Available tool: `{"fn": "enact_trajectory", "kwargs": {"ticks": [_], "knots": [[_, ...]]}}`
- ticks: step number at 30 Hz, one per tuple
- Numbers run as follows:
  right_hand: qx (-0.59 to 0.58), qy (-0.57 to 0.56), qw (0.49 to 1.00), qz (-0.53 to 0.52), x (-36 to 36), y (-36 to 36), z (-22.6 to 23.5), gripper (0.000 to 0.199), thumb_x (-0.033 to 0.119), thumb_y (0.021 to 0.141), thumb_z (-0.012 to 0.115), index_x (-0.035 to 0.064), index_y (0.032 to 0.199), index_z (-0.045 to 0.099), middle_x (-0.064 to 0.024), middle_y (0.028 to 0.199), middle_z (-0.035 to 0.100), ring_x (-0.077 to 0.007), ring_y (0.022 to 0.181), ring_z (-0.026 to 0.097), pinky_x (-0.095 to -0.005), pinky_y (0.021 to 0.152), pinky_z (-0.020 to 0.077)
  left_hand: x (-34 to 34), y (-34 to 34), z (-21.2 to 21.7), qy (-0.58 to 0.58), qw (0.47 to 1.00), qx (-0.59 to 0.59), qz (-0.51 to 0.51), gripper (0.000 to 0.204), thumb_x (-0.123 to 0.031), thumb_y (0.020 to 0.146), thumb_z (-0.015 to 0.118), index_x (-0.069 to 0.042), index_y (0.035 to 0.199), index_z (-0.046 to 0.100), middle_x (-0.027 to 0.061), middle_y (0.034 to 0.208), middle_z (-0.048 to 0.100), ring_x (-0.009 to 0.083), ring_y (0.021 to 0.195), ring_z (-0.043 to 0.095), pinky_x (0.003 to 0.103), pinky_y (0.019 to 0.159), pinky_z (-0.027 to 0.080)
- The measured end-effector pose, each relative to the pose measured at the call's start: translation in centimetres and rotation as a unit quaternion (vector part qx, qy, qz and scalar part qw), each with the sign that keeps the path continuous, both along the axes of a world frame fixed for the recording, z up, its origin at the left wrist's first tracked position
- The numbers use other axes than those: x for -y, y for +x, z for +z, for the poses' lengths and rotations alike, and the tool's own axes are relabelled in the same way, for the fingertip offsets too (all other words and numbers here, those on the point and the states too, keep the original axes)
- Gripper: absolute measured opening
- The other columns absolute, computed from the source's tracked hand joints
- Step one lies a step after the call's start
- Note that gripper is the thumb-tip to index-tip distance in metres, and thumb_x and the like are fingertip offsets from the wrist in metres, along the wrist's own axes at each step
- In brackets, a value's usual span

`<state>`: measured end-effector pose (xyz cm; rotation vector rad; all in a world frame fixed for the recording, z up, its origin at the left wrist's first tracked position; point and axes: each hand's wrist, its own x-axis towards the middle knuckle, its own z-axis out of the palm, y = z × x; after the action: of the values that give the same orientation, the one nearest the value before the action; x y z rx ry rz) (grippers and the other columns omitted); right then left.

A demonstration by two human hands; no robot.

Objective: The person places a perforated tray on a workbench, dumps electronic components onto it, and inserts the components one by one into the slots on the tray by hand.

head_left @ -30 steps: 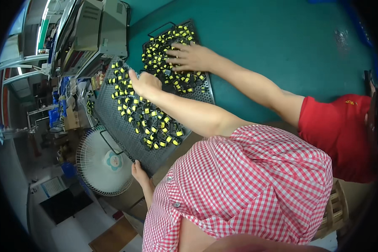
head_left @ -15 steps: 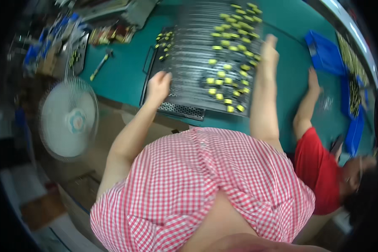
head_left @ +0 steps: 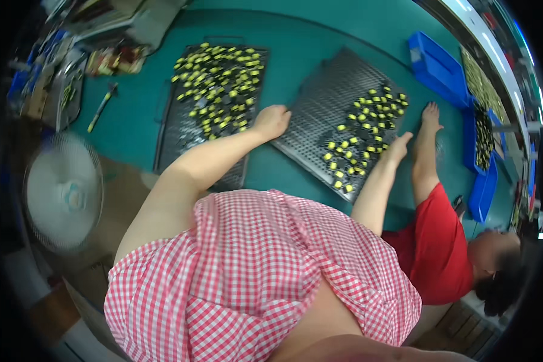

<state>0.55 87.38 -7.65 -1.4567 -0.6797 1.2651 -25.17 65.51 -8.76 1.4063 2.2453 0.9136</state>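
A dark perforated tray sits turned at an angle over the green table, with small black parts capped in yellow bunched on its right half. My left hand is closed round its left edge. My right hand grips the opposite edge, its fingers partly hidden by the tray side. Left of it lies a second dark tray, spread with many of the same yellow-and-black parts. My left forearm crosses over that tray's near end.
A co-worker in a red shirt reaches in at right, one hand just past my tray. Blue bins line the right side. At left are a hammer, a metal tray and a fan.
The held tray has moved right and turned, uncovering the second tray and its parts at left. Both my hands have travelled with it, and the view has shifted somewhat.
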Motion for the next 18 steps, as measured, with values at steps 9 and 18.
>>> {"fn": "enact_trajectory", "kwargs": {"ticks": [9,18], "knots": [[0.107,-0.136,0.984,0.042,0.4,-1.3,0.6,0.074,0.053,0.088,0.045,-0.0112,0.124,0.043,-0.0212,0.128,0.045,-0.0283,0.115,0.045,-0.0411,0.090,0.0372,-2.3,-1.3,1.4,-0.079,0.993,-0.091,-0.020,0.031,-0.024,0.089,0.045,0.002,0.074,0.054,0.0245,0.078,0.057,0.0429,0.078,0.054,0.050,0.071,0.042],[0.211,-0.160,0.950,0.166,-0.4,0.8,1.3,0.075,0.056,0.084,0.049,-0.0098,0.121,0.049,-0.0229,0.120,0.051,-0.0292,0.111,0.050,-0.0388,0.088,0.0421,-3.4,-0.5,2.5,-0.137,0.987,-0.089,-0.003,0.034,-0.024,0.091,0.043,0.003,0.075,0.055,0.0270,0.079,0.058,0.0446,0.077,0.056,0.051,0.072,0.043]]}}
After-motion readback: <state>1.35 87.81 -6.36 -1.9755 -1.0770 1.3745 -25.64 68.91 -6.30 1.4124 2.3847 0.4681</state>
